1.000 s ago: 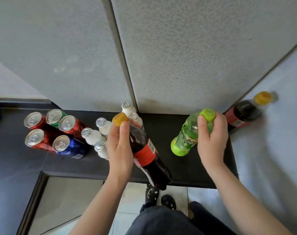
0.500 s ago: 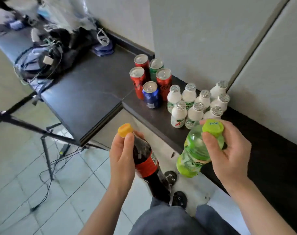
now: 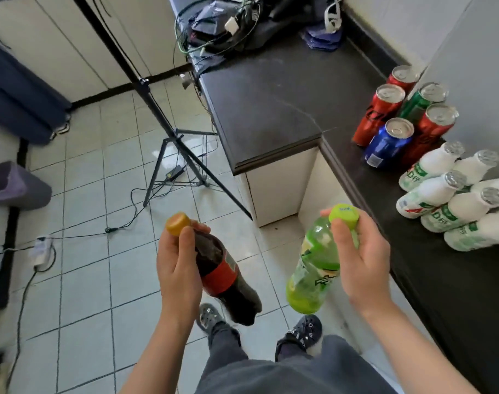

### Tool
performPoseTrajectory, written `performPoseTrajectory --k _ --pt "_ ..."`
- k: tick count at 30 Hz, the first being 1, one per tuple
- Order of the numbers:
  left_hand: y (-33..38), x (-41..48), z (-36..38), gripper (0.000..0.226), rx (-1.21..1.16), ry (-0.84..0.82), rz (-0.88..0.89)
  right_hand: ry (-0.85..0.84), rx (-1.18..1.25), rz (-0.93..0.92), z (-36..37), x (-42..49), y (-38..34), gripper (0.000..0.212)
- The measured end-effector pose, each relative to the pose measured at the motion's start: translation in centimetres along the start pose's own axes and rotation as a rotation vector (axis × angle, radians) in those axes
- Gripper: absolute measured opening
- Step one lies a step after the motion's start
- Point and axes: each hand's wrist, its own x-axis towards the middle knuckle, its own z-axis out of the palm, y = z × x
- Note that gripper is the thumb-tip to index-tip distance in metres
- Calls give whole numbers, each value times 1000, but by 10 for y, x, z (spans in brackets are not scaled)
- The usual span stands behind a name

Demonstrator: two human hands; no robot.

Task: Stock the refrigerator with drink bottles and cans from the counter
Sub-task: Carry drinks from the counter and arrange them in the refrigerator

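Observation:
My left hand (image 3: 178, 268) grips a dark cola bottle (image 3: 222, 277) with a red label and a yellow cap, held by its neck over the tiled floor. My right hand (image 3: 359, 257) grips a green bottle (image 3: 313, 268) with a lime cap, also by its upper part. Both bottles hang tilted, bases toward my feet. On the black counter (image 3: 271, 103) at the right stand several cans (image 3: 390, 137), red, green and blue. Just nearer to me on the same counter sit several small white bottles (image 3: 441, 200) with foil tops. No refrigerator is visible.
A black tripod (image 3: 168, 137) stands on the tiled floor (image 3: 86, 265), with cables and a power strip (image 3: 42, 250) trailing left. Bags and wires (image 3: 228, 24) pile up at the counter's far end. White cabinets (image 3: 57, 38) line the back; a purple bin (image 3: 12, 183) sits left.
My view has swung left, away from the wall and counter toward the open floor. Both hands carried their bottles off the counter and now hold them over the tiles.

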Motion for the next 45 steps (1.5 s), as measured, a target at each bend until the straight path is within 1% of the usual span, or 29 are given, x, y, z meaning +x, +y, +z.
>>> performPoseTrajectory --k 3,7,11,15,18,21,25,29,32,34,36,38,42,45 --pt "-5 9 -30 32 -49 16 2 -49 19 0 34 -5 -12 38" --pt "-11 22 -92 28 -86 39 17 -119 -9 -14 101 -17 -28 39" --pt "-22 40 -186 21 -120 156 28 -233 -46 -53 188 -35 -54 34" --pt "-38 49 -285 20 -80 291 33 -365 -18 -105 282 -58 -80 36" --pt "-41 49 -353 21 -46 412 40 -483 5 -161 353 -81 -101 39" --pt "-42 41 -413 24 -34 557 40 -655 47 -197 419 -105 -122 37" --pt "-55 20 -476 45 -49 792 31 -894 83 -271 500 -140 -143 34" --pt "-79 -4 -524 40 -64 1004 -63 -1104 99 -321 572 -177 -153 24" --pt "-96 -16 -564 35 -87 1139 -121 -1201 94 -354 629 -204 -159 27" --pt "-105 -19 -593 34 -59 1224 -158 -1277 101 -350 670 -222 -165 29" --pt "-109 -18 -623 30 -44 1302 -189 -1358 117 -340 711 -239 -176 28" --pt "-107 -13 -657 26 -46 1362 -200 -1405 143 -358 754 -255 -191 29" --pt "-101 0 -729 33 13 1464 -153 -1525 217 -391 835 -290 -225 32" --pt "-96 10 -781 34 47 1562 -96 -1618 251 -435 894 -323 -253 33"
